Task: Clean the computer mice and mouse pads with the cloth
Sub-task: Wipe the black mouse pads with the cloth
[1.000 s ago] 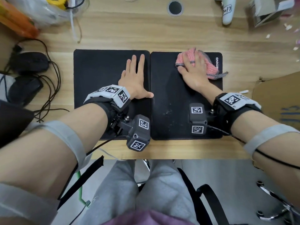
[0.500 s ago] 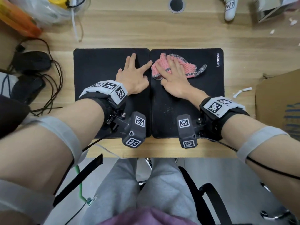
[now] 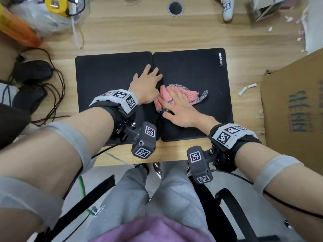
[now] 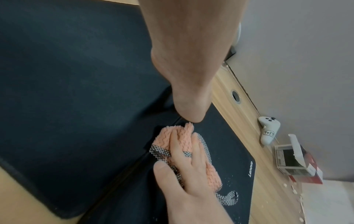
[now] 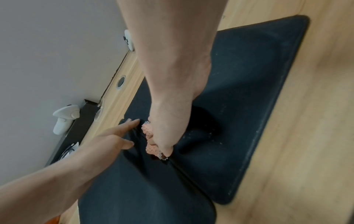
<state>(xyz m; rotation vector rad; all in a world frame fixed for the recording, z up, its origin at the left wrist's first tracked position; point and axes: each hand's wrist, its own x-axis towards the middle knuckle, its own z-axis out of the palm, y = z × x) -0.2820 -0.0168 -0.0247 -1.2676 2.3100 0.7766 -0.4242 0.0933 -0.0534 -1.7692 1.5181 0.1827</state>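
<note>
Two black mouse pads lie side by side on the wooden desk, the left pad point(image 3: 108, 81) and the Lenovo-marked right pad point(image 3: 201, 70). A pink knitted cloth point(image 3: 189, 95) with a checkered border sits on the right pad by the seam. My right hand point(image 3: 178, 106) presses it down with straight fingers point(image 4: 193, 144); the cloth point(image 4: 179, 135) bunches ahead of them. My left hand point(image 3: 146, 83) rests flat on the left pad, fingertips at the seam point(image 5: 132, 122). Two black wired mice point(image 3: 35, 70) point(image 3: 28, 98) lie off the pads at the far left.
A large cardboard box point(image 3: 293, 105) stands close to the right pad's edge. White crumbs point(image 3: 246, 89) lie between them. At the back are a white controller point(image 3: 227, 9), a small open box point(image 3: 265, 7), a cable hole point(image 3: 175, 8) and a plastic bag point(image 3: 43, 16). Mouse cables point(image 3: 57, 95) loop at the left.
My right hand has swept the cloth from the right pad's far right corner leftward and toward me, to the seam. My left hand stays on the left pad, shifted slightly right.
</note>
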